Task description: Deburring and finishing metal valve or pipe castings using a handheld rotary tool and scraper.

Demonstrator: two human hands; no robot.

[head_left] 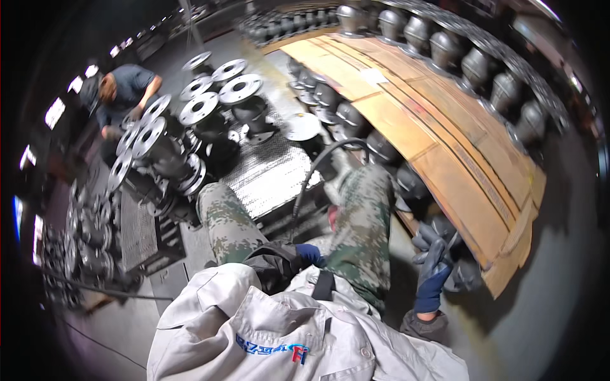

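My right hand (435, 254), in a grey-and-blue work glove, hangs low at my right. Its fingers are apart, beside dark rounded metal castings (412, 183) that line the edge of a cardboard sheet (445, 162). Nothing shows in its grasp. My left hand (309, 254) lies between my thighs; only a blue glove part emerges from the dark sleeve, and its fingers are hidden. Ahead, several grey flanged pipe castings (244, 105) stand on a bright metal-topped work surface (270, 181). A dark hose (308, 181) curves in front of my knees.
A co-worker (121, 95) bends over flanged castings at the left. More castings (473, 66) stand in a row behind the cardboard, and others (92, 225) are stacked at far left. A grey block with slots (143, 238) stands on the floor; a cable (114, 292) crosses at lower left.
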